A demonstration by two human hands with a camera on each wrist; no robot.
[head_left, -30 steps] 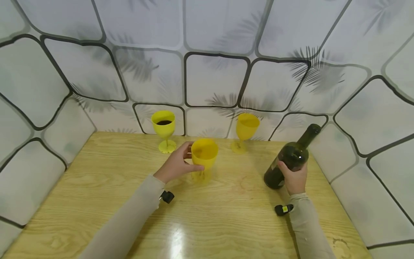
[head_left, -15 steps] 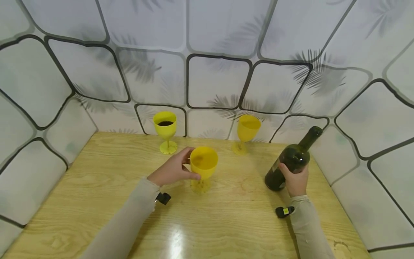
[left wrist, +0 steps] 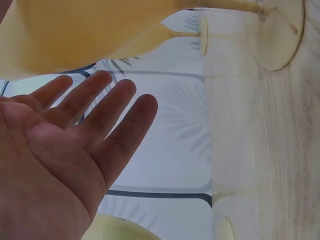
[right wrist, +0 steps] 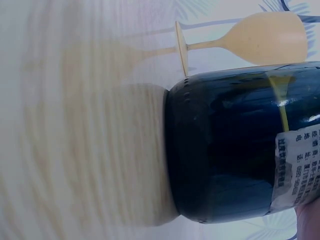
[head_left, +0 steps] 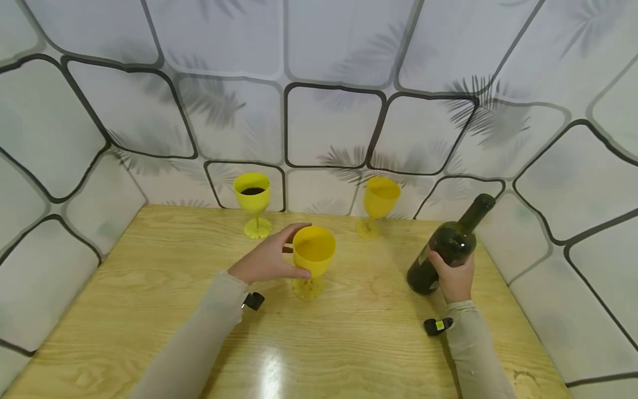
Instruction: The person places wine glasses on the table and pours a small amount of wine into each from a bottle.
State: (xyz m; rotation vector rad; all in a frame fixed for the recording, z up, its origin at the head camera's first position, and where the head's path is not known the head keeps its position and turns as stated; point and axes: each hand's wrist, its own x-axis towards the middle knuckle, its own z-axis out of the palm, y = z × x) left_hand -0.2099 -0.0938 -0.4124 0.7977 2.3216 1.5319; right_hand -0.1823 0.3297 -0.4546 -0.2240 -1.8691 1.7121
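Note:
In the head view a yellow plastic goblet (head_left: 315, 257) stands on the table, foot down, at mid-table. My left hand (head_left: 269, 257) is at its left side, thumb in front of the bowl and fingers behind. Seen from the left wrist, the fingers (left wrist: 125, 135) are straight and spread, with a gap between their tips and the goblet bowl (left wrist: 100, 35). On the right, my right hand (head_left: 456, 277) grips a dark green wine bottle (head_left: 448, 244) round its body. Its base is down at the tabletop in the right wrist view, with a white printed label (right wrist: 300, 167) facing that camera.
At the back left stands a yellow goblet (head_left: 253, 202) with dark liquid in it. Another yellow goblet (head_left: 381, 198) is at the back right, close to the wall. Patterned walls (head_left: 334, 127) enclose the wooden table (head_left: 359, 343) at the back and both sides.
The left hand has brought the middle goblet nearer to me, and its foot now rests on the table. Those fingers have straightened off the bowl. The right hand and bottle have stayed put.

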